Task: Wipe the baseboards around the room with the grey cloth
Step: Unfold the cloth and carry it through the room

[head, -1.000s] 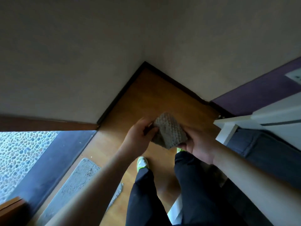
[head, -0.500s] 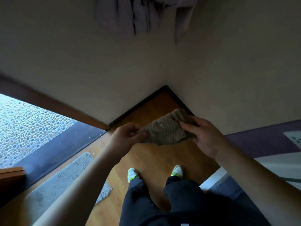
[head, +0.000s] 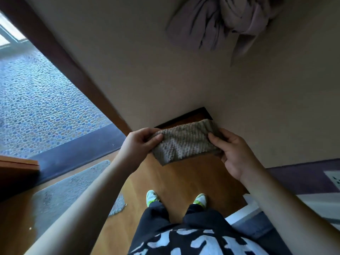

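I hold the grey knobbly cloth (head: 185, 141) stretched flat between both hands at waist height, above the wooden floor. My left hand (head: 138, 144) pinches its left end and my right hand (head: 232, 153) grips its right end, thumb on top. The dark baseboard (head: 179, 119) runs along the foot of the beige walls and meets in the corner just behind the cloth. Most of the right wall's baseboard is hidden by the cloth and my right hand.
A grey mat (head: 73, 188) lies on the floor at the left, beside a dark door threshold (head: 79, 150) and pebbled ground outside. A mauve cloth (head: 220, 23) hangs on the wall above. White furniture (head: 244, 214) and a purple surface (head: 298, 179) crowd the right. My feet (head: 152, 197) stand below the cloth.
My view has tilted up and the corner has drawn closer. My hands have pulled apart, spreading the bunched cloth into a flat strip.
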`<state>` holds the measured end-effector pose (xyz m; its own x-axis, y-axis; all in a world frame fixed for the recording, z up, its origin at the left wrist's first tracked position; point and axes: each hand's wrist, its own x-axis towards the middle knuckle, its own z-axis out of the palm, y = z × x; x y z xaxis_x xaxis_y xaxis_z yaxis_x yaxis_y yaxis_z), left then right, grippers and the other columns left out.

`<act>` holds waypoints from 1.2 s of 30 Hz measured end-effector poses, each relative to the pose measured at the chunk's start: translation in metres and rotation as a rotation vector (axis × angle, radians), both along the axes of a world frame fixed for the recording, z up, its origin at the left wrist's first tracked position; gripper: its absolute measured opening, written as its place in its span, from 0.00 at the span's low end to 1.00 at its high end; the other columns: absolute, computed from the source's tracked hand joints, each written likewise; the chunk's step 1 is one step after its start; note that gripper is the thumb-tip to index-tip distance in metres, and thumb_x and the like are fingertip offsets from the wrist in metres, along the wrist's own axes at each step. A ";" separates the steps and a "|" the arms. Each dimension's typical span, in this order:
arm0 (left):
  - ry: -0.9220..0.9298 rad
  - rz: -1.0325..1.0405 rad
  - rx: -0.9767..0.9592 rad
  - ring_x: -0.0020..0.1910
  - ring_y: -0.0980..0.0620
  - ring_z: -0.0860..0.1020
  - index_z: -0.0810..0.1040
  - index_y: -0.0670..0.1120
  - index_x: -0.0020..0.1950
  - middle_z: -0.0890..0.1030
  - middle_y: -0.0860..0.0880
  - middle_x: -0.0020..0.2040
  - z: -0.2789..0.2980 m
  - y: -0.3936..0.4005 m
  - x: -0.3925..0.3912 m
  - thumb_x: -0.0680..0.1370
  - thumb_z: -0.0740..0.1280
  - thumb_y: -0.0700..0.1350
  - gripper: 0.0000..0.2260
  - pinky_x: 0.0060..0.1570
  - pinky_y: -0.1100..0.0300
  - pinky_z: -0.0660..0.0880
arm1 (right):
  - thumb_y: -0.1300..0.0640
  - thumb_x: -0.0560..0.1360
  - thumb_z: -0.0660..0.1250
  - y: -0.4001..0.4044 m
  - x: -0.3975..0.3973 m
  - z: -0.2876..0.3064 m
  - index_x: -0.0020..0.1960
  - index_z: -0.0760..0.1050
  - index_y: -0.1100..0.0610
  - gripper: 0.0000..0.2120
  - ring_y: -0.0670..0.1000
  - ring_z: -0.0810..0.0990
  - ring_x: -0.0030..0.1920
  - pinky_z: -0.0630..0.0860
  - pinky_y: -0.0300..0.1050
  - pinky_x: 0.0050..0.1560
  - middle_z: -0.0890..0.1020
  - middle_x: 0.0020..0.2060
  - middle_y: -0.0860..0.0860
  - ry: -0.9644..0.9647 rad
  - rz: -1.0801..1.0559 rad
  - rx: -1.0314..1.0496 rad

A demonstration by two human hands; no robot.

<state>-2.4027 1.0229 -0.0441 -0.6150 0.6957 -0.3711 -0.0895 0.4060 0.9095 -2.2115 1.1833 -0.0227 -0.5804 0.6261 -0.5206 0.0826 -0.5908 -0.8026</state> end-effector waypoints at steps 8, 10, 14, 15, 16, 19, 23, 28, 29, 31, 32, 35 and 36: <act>-0.751 0.197 0.290 0.60 0.47 0.81 0.74 0.41 0.68 0.81 0.42 0.63 0.010 -0.078 -0.005 0.78 0.62 0.58 0.27 0.58 0.53 0.79 | 0.62 0.74 0.68 -0.069 -0.074 0.019 0.56 0.79 0.57 0.11 0.49 0.85 0.46 0.82 0.41 0.42 0.86 0.48 0.53 0.015 -0.059 -0.033; -0.725 0.200 0.293 0.57 0.47 0.82 0.72 0.44 0.70 0.80 0.41 0.64 0.005 -0.097 -0.006 0.77 0.68 0.59 0.27 0.53 0.51 0.80 | 0.63 0.73 0.68 -0.086 -0.090 0.024 0.55 0.79 0.57 0.12 0.48 0.85 0.44 0.81 0.39 0.39 0.86 0.45 0.52 0.041 -0.023 -0.002; -0.670 0.235 0.358 0.51 0.48 0.83 0.69 0.47 0.69 0.79 0.40 0.61 0.002 -0.129 -0.018 0.70 0.77 0.47 0.31 0.47 0.52 0.80 | 0.67 0.76 0.65 -0.118 -0.118 0.026 0.51 0.79 0.55 0.09 0.45 0.84 0.40 0.79 0.37 0.35 0.86 0.39 0.48 0.074 0.048 0.043; -0.643 0.252 0.363 0.50 0.48 0.83 0.69 0.48 0.69 0.79 0.40 0.60 0.004 -0.135 -0.022 0.68 0.78 0.44 0.32 0.45 0.53 0.80 | 0.67 0.76 0.65 -0.122 -0.123 0.027 0.51 0.79 0.56 0.09 0.45 0.84 0.40 0.79 0.37 0.36 0.86 0.39 0.48 0.080 0.076 0.054; -0.608 0.270 0.358 0.50 0.48 0.83 0.69 0.48 0.69 0.79 0.40 0.60 0.004 -0.141 -0.026 0.67 0.78 0.41 0.32 0.44 0.55 0.80 | 0.67 0.76 0.65 -0.126 -0.128 0.027 0.51 0.79 0.56 0.09 0.44 0.84 0.40 0.79 0.36 0.36 0.86 0.39 0.48 0.085 0.106 0.062; -0.541 0.372 0.379 0.52 0.47 0.82 0.70 0.46 0.69 0.80 0.40 0.59 0.001 -0.161 -0.039 0.70 0.75 0.36 0.30 0.45 0.57 0.80 | 0.69 0.76 0.65 -0.131 -0.140 0.023 0.49 0.79 0.55 0.10 0.43 0.83 0.39 0.79 0.35 0.39 0.85 0.38 0.46 0.073 0.167 0.119; -0.427 0.471 0.403 0.52 0.47 0.82 0.76 0.38 0.64 0.84 0.40 0.56 -0.003 -0.182 -0.045 0.80 0.64 0.32 0.13 0.52 0.57 0.80 | 0.69 0.76 0.64 -0.134 -0.150 0.011 0.49 0.79 0.55 0.11 0.42 0.82 0.39 0.80 0.35 0.42 0.85 0.38 0.46 0.058 0.240 0.098; -0.422 0.656 0.430 0.49 0.48 0.83 0.78 0.38 0.59 0.85 0.41 0.52 0.007 -0.186 -0.028 0.80 0.62 0.36 0.10 0.51 0.58 0.81 | 0.66 0.77 0.65 -0.132 -0.153 0.000 0.51 0.79 0.56 0.08 0.43 0.83 0.40 0.80 0.36 0.43 0.86 0.39 0.47 0.019 0.389 -0.008; -0.429 0.683 0.422 0.47 0.49 0.83 0.78 0.38 0.58 0.85 0.42 0.49 0.010 -0.184 -0.024 0.80 0.62 0.36 0.09 0.48 0.60 0.82 | 0.66 0.77 0.66 -0.129 -0.153 -0.003 0.51 0.79 0.56 0.07 0.44 0.83 0.41 0.79 0.36 0.45 0.86 0.41 0.48 0.019 0.415 -0.001; -0.427 0.718 0.408 0.42 0.51 0.84 0.78 0.39 0.56 0.85 0.44 0.45 0.012 -0.177 -0.014 0.81 0.61 0.36 0.08 0.43 0.62 0.81 | 0.66 0.76 0.67 -0.122 -0.147 -0.014 0.52 0.79 0.56 0.07 0.46 0.83 0.44 0.79 0.37 0.49 0.85 0.45 0.51 -0.003 0.467 0.071; -0.420 0.736 0.404 0.41 0.52 0.84 0.78 0.39 0.55 0.85 0.45 0.44 0.013 -0.175 -0.009 0.81 0.62 0.36 0.07 0.41 0.62 0.81 | 0.65 0.76 0.68 -0.119 -0.143 -0.020 0.53 0.78 0.55 0.08 0.46 0.82 0.45 0.78 0.36 0.49 0.84 0.47 0.53 -0.032 0.482 0.155; -0.362 0.763 0.365 0.41 0.50 0.84 0.78 0.39 0.54 0.85 0.44 0.43 0.018 -0.164 0.007 0.74 0.68 0.41 0.10 0.41 0.60 0.81 | 0.60 0.77 0.69 -0.111 -0.130 -0.028 0.57 0.77 0.52 0.10 0.44 0.79 0.46 0.74 0.30 0.46 0.81 0.49 0.51 -0.112 0.457 0.502; -0.330 0.777 0.324 0.42 0.49 0.84 0.78 0.39 0.52 0.85 0.44 0.43 0.017 -0.160 0.013 0.72 0.70 0.43 0.12 0.42 0.59 0.81 | 0.60 0.78 0.68 -0.111 -0.126 -0.026 0.57 0.78 0.51 0.09 0.42 0.79 0.46 0.73 0.29 0.46 0.81 0.49 0.50 -0.075 0.486 0.589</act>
<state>-2.3896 0.8631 -0.0268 -0.8523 0.2298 -0.4699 -0.5079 -0.1488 0.8484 -2.3376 1.0725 -0.0486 -0.8376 0.4959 -0.2294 0.2908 0.0492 -0.9555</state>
